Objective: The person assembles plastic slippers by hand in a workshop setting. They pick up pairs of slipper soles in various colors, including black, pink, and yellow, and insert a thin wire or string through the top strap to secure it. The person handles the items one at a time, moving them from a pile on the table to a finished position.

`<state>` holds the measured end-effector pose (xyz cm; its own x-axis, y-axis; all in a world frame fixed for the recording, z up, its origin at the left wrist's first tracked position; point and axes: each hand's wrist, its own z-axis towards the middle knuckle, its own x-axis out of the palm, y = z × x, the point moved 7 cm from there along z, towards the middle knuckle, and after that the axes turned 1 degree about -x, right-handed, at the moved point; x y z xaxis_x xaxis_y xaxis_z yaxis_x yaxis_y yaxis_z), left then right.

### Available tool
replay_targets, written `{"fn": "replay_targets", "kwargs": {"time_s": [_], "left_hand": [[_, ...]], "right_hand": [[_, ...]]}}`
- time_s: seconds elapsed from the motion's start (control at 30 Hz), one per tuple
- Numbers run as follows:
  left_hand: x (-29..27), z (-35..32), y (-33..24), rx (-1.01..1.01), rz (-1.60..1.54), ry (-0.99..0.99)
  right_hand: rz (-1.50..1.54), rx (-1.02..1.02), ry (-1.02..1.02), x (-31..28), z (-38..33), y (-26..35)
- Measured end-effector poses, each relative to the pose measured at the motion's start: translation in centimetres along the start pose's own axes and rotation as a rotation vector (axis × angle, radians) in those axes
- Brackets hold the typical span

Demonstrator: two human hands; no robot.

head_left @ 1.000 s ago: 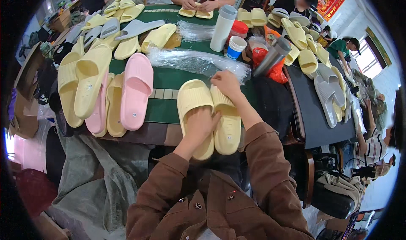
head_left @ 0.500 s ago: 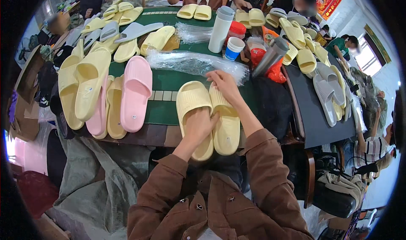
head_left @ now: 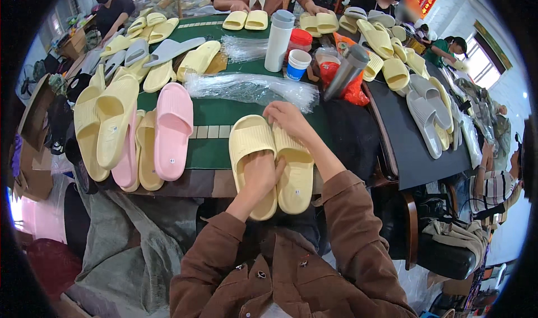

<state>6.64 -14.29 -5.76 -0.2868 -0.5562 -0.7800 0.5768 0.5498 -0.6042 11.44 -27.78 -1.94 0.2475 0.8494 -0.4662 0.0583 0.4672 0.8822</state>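
A pair of pale yellow slide slippers stands side by side at the table's near edge, toes pointing away. My left hand point(head_left: 259, 176) reaches into the left slipper point(head_left: 252, 136), its fingers hidden under the strap. The thumb hooks over the inner edge of the right slipper point(head_left: 296, 184), clamping the two together. My right hand point(head_left: 288, 120) closes around the toe end of the right slipper, fingertips curled at its front. Just beyond lies a bundle of clear plastic strips or bags point(head_left: 252, 89).
Pink slippers point(head_left: 172, 133) and yellow slippers point(head_left: 119, 119) are piled at left. A white bottle point(head_left: 278, 40), paper cup point(head_left: 297, 65) and grey flask point(head_left: 346, 71) stand beyond my hands. Grey slippers point(head_left: 426, 110) lie on the black table at right. Co-workers sit around.
The whole view has shifted slightly, so the tabletop things sit a little further left. My hands keep almost the same hold on the slippers. A person opposite has lowered one hand.
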Motion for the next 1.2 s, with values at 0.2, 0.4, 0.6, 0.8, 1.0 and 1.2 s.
{"fn": "replay_targets", "kwargs": {"time_s": [0.2, 0.4, 0.6, 0.8, 1.0, 1.2], "left_hand": [[-3.6, -2.3, -2.7, 0.211, 0.091, -0.145], [-8.4, -2.2, -3.8, 0.164, -0.015, -0.152], [-7.1, 6.9, -0.4, 0.197, -0.345, -0.234], [-4.0, 9.7, 2.2, 0.012, -0.570, -0.097], [-3.7, 9.0, 2.4, -0.016, -0.586, -0.161], [-4.3, 8.3, 2.0, 0.067, -0.547, -0.255]], "right_hand": [[0.043, -0.052, -0.176, -1.0, -0.3, -1.6], [-0.048, -0.225, -0.259, -0.9, -1.4, 1.7], [-0.168, -0.322, -0.193, 0.4, -1.0, 1.8], [-0.147, -0.318, -0.230, 0.2, -1.4, 1.7], [-0.075, -0.287, -0.297, -0.2, -1.7, 0.8], [0.001, -0.328, -0.322, -0.3, -2.1, 1.1]]}}
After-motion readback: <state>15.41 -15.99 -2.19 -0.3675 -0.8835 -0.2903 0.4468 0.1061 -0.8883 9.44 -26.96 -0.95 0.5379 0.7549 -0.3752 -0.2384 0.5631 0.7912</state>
